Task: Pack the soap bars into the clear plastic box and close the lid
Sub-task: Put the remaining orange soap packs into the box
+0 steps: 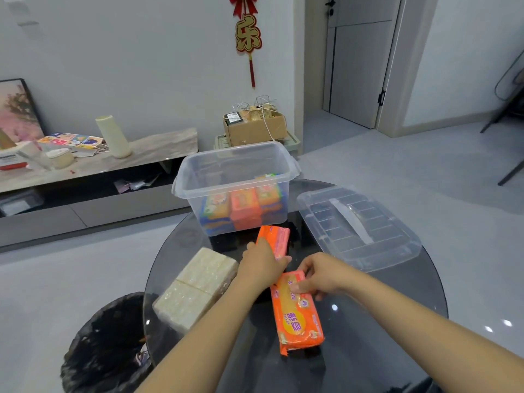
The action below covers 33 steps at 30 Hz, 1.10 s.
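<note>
Two hands, left (262,260) and right (320,276), each grasping one orange soap pack (276,239) (297,313); two white bars (195,287) alongside on bench (368,321).

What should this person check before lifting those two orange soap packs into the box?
1. Clear plastic box open on top: ok.
2. Lid lying aside on the glass table, out of the path: ok.
3. Left hand gripping the upper orange soap pack: ok, fingers wrap its edge.
4. Right hand gripping the lower orange soap pack: cannot tell, fingers only rest on its end.
5. Room in the box above the soap already packed: ok.
6. White soap bars waiting, unpacked: not ok.
</note>
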Each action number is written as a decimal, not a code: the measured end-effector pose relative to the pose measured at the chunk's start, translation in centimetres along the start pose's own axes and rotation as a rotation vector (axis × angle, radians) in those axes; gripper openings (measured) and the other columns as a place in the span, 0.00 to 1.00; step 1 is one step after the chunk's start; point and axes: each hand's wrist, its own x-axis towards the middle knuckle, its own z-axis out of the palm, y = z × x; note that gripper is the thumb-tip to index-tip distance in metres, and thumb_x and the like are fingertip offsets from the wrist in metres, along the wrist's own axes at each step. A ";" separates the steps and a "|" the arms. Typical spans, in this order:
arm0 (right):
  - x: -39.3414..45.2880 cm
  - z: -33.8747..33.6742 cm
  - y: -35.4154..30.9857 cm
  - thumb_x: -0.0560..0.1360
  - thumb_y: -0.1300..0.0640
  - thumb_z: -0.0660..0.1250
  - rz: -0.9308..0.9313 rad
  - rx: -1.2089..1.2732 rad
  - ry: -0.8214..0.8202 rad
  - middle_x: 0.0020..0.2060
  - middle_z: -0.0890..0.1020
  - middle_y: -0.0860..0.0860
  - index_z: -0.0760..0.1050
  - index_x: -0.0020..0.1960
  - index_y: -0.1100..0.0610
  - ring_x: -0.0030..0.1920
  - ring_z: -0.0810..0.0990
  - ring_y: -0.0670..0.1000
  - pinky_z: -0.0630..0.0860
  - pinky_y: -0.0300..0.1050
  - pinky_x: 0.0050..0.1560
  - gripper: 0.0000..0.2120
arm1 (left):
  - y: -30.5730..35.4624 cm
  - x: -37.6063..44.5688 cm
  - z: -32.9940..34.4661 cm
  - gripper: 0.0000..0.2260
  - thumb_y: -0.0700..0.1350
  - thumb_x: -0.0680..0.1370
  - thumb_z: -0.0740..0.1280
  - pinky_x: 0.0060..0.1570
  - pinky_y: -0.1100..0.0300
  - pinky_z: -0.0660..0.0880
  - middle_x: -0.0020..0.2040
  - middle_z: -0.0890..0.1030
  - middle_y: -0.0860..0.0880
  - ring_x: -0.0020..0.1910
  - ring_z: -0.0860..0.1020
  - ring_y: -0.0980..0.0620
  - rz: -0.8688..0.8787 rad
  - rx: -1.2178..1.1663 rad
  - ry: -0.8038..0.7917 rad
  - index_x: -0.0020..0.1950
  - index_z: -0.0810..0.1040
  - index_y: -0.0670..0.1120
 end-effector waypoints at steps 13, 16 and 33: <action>0.7 -2.2 1.0 0.69 0.58 0.74 -0.001 0.183 0.177 0.36 0.82 0.52 0.74 0.38 0.55 0.41 0.84 0.52 0.81 0.42 0.40 0.08 | -1.3 0.8 -1.3 0.24 0.49 0.73 0.65 0.55 0.55 0.75 0.64 0.76 0.46 0.57 0.77 0.46 -0.042 -0.453 0.013 0.70 0.68 0.48; 0.6 -2.5 0.8 0.72 0.59 0.71 -0.001 0.238 0.214 0.39 0.83 0.56 0.75 0.37 0.56 0.35 0.83 0.49 0.80 0.36 0.32 0.07 | -1.4 0.1 -1.1 0.21 0.48 0.74 0.63 0.47 0.55 0.77 0.60 0.77 0.47 0.51 0.78 0.48 -0.097 -0.678 -0.071 0.67 0.71 0.51; 1.6 -0.8 1.1 0.77 0.59 0.63 -0.079 0.181 0.441 0.40 0.77 0.48 0.72 0.39 0.52 0.44 0.75 0.47 0.69 0.36 0.36 0.08 | -1.3 -2.0 1.0 0.16 0.46 0.80 0.55 0.43 0.49 0.79 0.61 0.76 0.36 0.41 0.77 0.47 -0.313 -1.493 -0.216 0.66 0.66 0.44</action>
